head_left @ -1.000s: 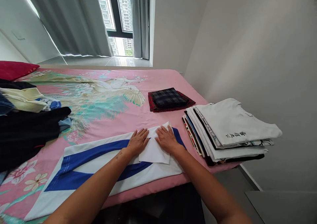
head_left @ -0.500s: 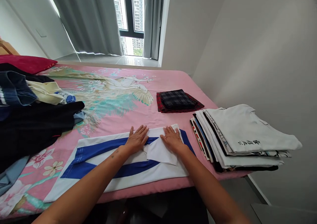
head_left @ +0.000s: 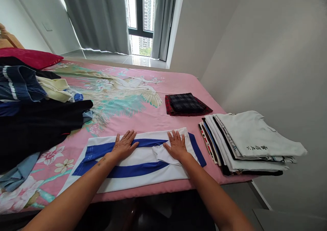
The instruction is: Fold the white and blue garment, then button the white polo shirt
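Note:
A blue-and-white striped shirt point(head_left: 143, 156) lies partly folded along the near edge of the bed. Its white collar point(head_left: 163, 155) points toward the middle of the garment. My left hand point(head_left: 125, 145) rests flat on the upper stripes, fingers spread. On the right part of the shirt, my right hand point(head_left: 176, 146) also lies flat beside the collar, its fingers apart. Neither hand grips the cloth. The forearms cover part of the lower shirt.
A stack of folded shirts point(head_left: 250, 135) stands at the bed's right edge. Behind the striped shirt lie folded plaid clothes point(head_left: 187, 103). Loose clothes point(head_left: 38, 122) are heaped at left, near a red pillow point(head_left: 33, 58). A pink floral sheet point(head_left: 122, 122) covers the bed.
My left hand has slid left along the shirt, away from the collar. My right hand stays nearly in place on it. The whole view has shifted slightly.

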Demonstrator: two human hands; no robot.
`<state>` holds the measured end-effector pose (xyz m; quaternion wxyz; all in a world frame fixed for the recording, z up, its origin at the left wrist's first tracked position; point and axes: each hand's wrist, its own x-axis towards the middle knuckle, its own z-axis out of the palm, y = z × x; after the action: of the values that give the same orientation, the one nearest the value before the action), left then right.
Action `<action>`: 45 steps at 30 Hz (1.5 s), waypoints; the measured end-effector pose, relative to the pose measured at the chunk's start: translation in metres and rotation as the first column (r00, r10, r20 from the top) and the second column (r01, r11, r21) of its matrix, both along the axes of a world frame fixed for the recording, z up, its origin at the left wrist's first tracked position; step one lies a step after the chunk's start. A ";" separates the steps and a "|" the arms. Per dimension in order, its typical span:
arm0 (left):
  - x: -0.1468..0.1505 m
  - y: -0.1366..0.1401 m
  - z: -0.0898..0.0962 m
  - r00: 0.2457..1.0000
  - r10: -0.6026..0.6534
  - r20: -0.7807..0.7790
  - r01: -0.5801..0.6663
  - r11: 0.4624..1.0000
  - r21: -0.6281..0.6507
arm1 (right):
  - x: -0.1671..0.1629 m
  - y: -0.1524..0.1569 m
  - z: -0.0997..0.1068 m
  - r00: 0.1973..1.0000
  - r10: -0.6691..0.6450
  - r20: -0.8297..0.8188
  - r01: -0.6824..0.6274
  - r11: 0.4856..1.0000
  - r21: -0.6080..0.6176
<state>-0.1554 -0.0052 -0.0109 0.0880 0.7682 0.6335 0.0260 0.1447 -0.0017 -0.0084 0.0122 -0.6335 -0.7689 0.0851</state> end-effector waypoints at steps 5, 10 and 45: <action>0.002 0.003 0.007 0.998 0.026 0.053 -0.027 0.999 0.029 | 0.001 -0.004 0.005 0.997 -0.075 -0.037 0.075 0.997 0.007; 0.060 -0.004 0.033 0.958 -0.185 0.219 0.133 0.964 0.230 | 0.021 -0.002 0.018 0.959 -0.160 -0.232 0.218 0.942 0.254; 0.147 0.012 0.037 0.953 -0.257 0.159 0.246 0.965 0.086 | 0.012 -0.020 0.047 0.979 -0.066 -0.192 0.098 0.982 0.163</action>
<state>-0.0079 0.0068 0.0263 0.1189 0.8402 0.5195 0.1003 0.1566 -0.0222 0.0382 0.1418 -0.6508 -0.7420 0.0767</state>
